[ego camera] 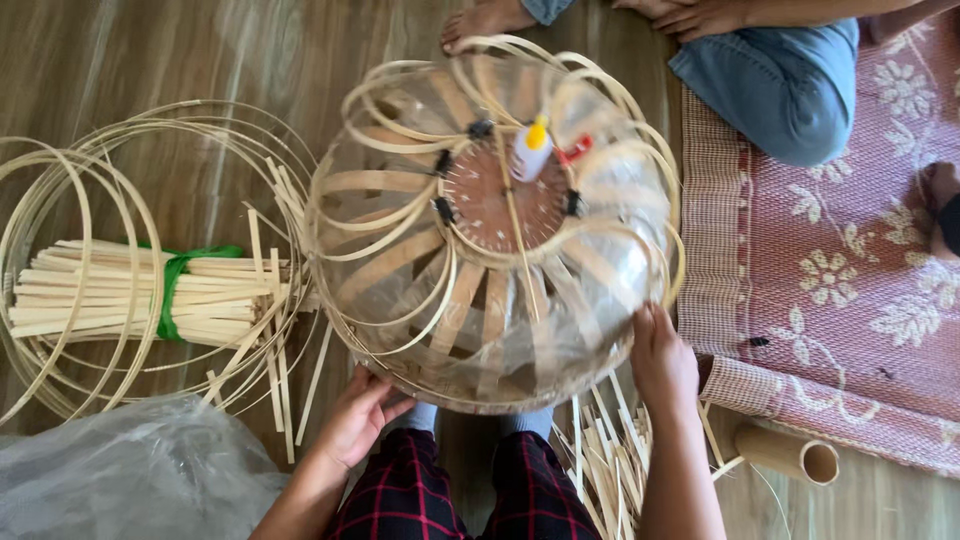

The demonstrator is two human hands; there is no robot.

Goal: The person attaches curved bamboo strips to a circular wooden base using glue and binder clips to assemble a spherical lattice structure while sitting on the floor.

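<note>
Head view: a domed bamboo-strip frame [495, 220] occupies the centre, resting on the wooden floor [120, 50] in front of the person's knees. The left hand [355, 420] grips its lower rim at 7 o'clock, fingers curled under the edge and partly hidden. The right hand [660, 360] presses flat, fingers extended, against the rim at 4 o'clock; it closes on nothing. On the round board [505, 200] at the crown stands a small glue bottle [532, 148], beside a red item too blurred to identify. Dark clips [443, 162] ring the board. The frame blurs toward its right side, so strip detail there is unclear. At 9 o'clock, just beside the frame, lies a tied bundle of strips [120, 295] inside loose bamboo hoops [60, 200]. A plastic bag [120, 470] is cut off at 8 o'clock. Loose strips [600, 450] lie at 5 o'clock. A cardboard tube [790, 455] and woven mat [850, 280] close the right side, where another person's knee [790, 90] sits at 1 o'clock.
</note>
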